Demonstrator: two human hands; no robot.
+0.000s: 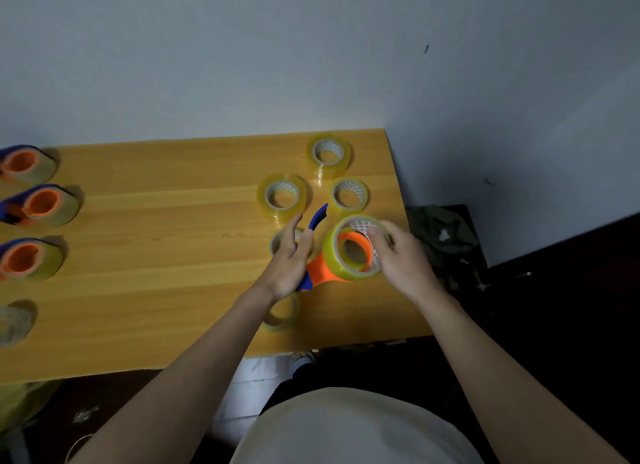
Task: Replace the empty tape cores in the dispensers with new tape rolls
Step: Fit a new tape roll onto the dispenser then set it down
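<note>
Roll [353, 247]: half-seated on orange hub, above table's [173, 256] right end.
Right hand [398, 256]: fingers pinching roll's rim, nearer.
Left hand [289, 266]: gripping dispenser [317, 269] handle, forefinger straight.
Axis: hub facing right hand.

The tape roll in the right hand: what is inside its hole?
Inside the tape roll sits the orange hub of the dispenser that the left hand holds. The right hand covers the roll's right edge, so the fit there is hidden.
</note>
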